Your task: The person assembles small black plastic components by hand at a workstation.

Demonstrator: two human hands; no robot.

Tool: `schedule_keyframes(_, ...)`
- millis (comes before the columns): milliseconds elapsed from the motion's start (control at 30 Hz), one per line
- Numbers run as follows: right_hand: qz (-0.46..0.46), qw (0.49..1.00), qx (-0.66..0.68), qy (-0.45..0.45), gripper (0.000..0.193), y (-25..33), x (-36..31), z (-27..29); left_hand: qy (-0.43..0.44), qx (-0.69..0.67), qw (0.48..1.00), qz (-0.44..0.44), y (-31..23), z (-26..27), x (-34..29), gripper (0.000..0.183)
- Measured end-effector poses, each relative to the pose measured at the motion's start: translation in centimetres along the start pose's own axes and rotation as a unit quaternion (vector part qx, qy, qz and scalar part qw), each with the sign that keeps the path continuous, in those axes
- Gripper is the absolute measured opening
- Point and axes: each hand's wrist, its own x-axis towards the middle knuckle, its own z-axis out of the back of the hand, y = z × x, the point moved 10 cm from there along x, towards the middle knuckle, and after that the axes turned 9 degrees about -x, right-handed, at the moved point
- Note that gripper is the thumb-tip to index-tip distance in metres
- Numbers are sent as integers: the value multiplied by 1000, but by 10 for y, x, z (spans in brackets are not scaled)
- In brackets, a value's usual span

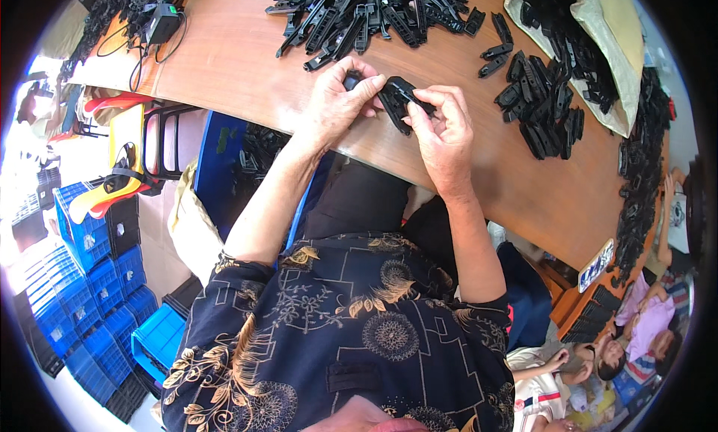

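Note:
Between my two hands, just above the near edge of the wooden table [232,80], is a black plastic part [396,101] with a rounded end. The fingers of my right hand [445,136] pinch its right side. My left hand [336,99] is closed, its thumb against the left side of the part. A small dark piece [351,79] shows between the left thumb and fingers; its kind cannot be made out. Beyond my hands lies a heap of long black plastic parts [366,20].
A second pile of black parts [535,103] lies at the right, beside a pale open sack [628,73] of similar parts. A black device with cables [161,24] stands far left. Blue crates [112,282] are stacked on the left floor. Other people [643,320] sit at the lower right.

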Motion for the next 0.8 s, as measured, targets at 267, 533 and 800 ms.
schedule_keyframes(267,-36,990,99,-95,17,-2,-15,21,-39,45,998,-31,-8,-7,-5,17)
schedule_keyframes(533,63,994,-58,-64,19,15,-21,16,-49,-20,997,-64,-8,-16,-17,17)
schedule_keyframes(800,101,987,-108,-61,21,26,-31,10,-78,-106,991,-8,8,-26,-37,35)
